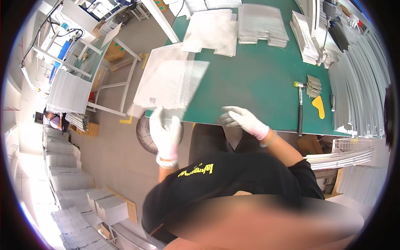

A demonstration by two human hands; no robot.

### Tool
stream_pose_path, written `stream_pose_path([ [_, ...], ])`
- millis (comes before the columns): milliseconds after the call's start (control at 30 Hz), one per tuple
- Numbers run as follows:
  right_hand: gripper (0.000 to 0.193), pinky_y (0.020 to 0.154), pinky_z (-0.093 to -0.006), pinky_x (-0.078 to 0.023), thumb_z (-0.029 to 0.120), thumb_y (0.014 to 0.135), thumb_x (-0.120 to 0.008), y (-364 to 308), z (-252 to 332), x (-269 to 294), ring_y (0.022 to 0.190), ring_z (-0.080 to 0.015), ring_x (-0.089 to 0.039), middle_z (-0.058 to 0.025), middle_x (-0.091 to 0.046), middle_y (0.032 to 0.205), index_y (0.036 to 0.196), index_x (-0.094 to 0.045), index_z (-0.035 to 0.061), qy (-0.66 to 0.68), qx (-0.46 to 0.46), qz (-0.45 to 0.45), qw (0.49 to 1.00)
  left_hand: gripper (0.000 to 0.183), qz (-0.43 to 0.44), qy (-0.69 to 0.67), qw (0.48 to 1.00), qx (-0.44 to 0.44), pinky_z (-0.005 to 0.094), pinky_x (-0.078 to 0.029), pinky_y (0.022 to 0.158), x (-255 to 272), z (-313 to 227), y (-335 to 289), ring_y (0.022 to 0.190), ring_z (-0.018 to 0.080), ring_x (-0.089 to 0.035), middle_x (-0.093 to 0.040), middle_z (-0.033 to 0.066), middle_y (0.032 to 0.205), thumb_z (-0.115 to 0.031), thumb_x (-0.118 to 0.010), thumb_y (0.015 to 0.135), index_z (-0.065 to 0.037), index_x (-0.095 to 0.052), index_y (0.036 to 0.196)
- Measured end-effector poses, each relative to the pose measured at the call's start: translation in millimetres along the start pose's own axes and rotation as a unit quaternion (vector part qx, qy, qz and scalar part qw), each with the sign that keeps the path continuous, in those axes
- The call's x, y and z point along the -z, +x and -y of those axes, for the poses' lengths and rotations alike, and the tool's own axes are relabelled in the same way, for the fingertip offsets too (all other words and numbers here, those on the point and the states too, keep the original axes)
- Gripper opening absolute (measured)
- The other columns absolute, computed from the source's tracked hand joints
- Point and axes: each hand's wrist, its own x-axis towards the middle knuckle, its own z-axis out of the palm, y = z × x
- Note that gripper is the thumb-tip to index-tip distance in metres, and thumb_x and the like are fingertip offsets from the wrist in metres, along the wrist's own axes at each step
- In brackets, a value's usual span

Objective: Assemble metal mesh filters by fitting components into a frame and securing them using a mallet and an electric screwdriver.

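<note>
My left hand (166,135), in a white glove, is at the near edge of a thin translucent mesh-patterned sheet (188,85). Its thumb and fingers point away from me and stand apart, slightly smeared; whether they touch the sheet is unclear. The sheet is blurred and lies across the table's left side, overlapping a paler sheet (152,77). Over the near edge of the green table (250,91) hovers my right hand (243,120), also gloved in white. Its fingers stretch loosely to the left, with nothing in them.
Stacks of notched translucent sheets (262,25) lie at the table's far side. To the right are a mallet (300,108), a yellow scraper (318,107), a small pile of flat pieces (313,86) and a row of upright sheets (362,87). A round fan (146,135) stands below the left edge.
</note>
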Motion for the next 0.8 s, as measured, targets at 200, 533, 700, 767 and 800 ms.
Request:
stream_pose_path([
  [200,0.058,0.102,-0.0344,-0.048,0.011,0.097,-0.059,63.9,-5.2,-42.1,0.118,-0.0218,-0.059,-0.0178,-0.056,0.135,0.146,-0.034,-0.0069,0.384,0.075,-0.056,0.919,0.044,0.289,-0.3,0.904,0.094,0.0349,-0.047,0.1,-14.8,-0.9,-84.0,0.118,0.026,-0.058,-0.055,0.0187,0.136,-0.018,-0.066,0.092,0.003,-0.057,0.129],
  [533,0.061,0.087,-0.0266,-0.052,0.002,0.093,-0.059,-66.3,-40.1,5.7,0.1,-0.0134,-0.062,-0.012,-0.064,0.118,0.148,-0.036,-0.0045,0.123,0.061,-0.308,0.941,0.06,0.719,-0.4,0.568,0.008,0.039,-0.043,0.107,11.8,17.8,60.9,0.125,0.0271,-0.056,-0.052,0.0135,0.145,-0.033,-0.057,0.099,0.001,-0.042,0.147],
  [700,0.063,0.085,-0.0221,-0.048,0.0,0.093,-0.06,-77.1,-64.2,29.5,0.089,-0.0091,-0.057,-0.0075,-0.062,0.109,0.149,-0.033,-0.006,0.127,0.1,-0.48,0.862,0.049,0.672,-0.114,0.674,-0.285,0.0395,-0.05,0.093,-64.1,-38.9,82.1,0.107,0.0345,-0.064,-0.067,0.0201,0.115,-0.039,-0.052,0.097,-0.002,-0.06,0.128],
  [767,0.064,0.079,-0.0207,-0.048,-0.002,0.092,-0.058,-76.8,-59.9,40.8,0.085,-0.0079,-0.056,-0.0054,-0.063,0.101,0.15,-0.031,-0.0051,0.072,0.058,-0.508,0.857,0.045,0.737,-0.054,0.596,-0.314,0.0382,-0.052,0.09,-89.8,-62.1,70.2,0.103,0.0317,-0.067,-0.07,0.0184,0.111,-0.037,-0.055,0.098,-0.004,-0.061,0.129],
  [800,0.065,0.075,-0.0208,-0.048,-0.003,0.092,-0.057,-77.6,-60.0,45.7,0.082,-0.0077,-0.056,-0.0042,-0.062,0.098,0.151,-0.029,-0.0044,0.038,0.05,-0.531,0.845,0.044,0.796,-0.158,0.51,-0.285,0.0367,-0.053,0.088,-101.5,-65.7,71.7,0.1,0.0282,-0.068,-0.07,0.0164,0.112,-0.035,-0.055,0.099,-0.004,-0.061,0.13],
])
